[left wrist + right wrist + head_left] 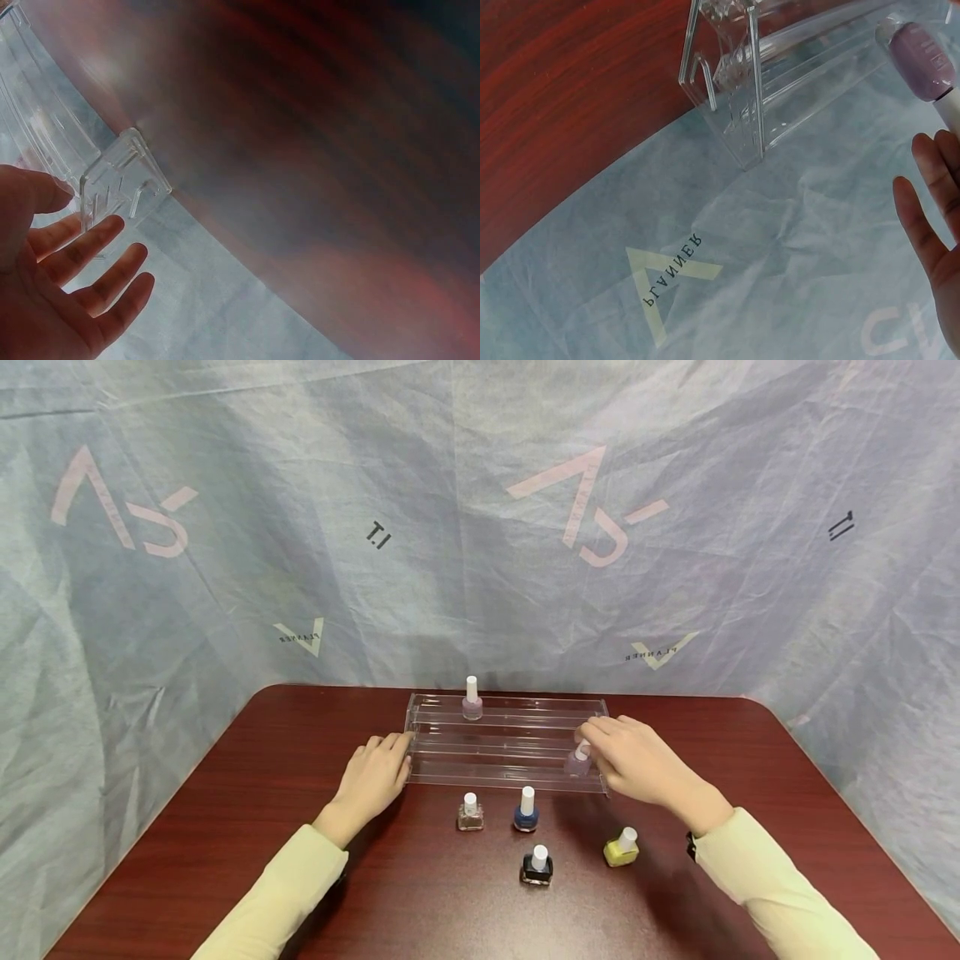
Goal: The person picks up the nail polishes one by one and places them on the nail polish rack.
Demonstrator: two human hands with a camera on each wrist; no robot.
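My right hand pinches a light purple nail polish bottle by its white cap, over the front right of a clear stepped acrylic rack. In the right wrist view this purple bottle is tilted, its cap by the fingertips. My left hand is at the rack's left end with its fingers extended. The left wrist view shows thumb and fingers spread beside the rack's clear end panel. A pinkish nail polish bottle stands upright on the back tier.
In front of the rack stand a glittery beige bottle, a blue bottle and a black bottle. A yellow-green bottle is nearer the right forearm. Grey printed cloth hangs behind the dark red table.
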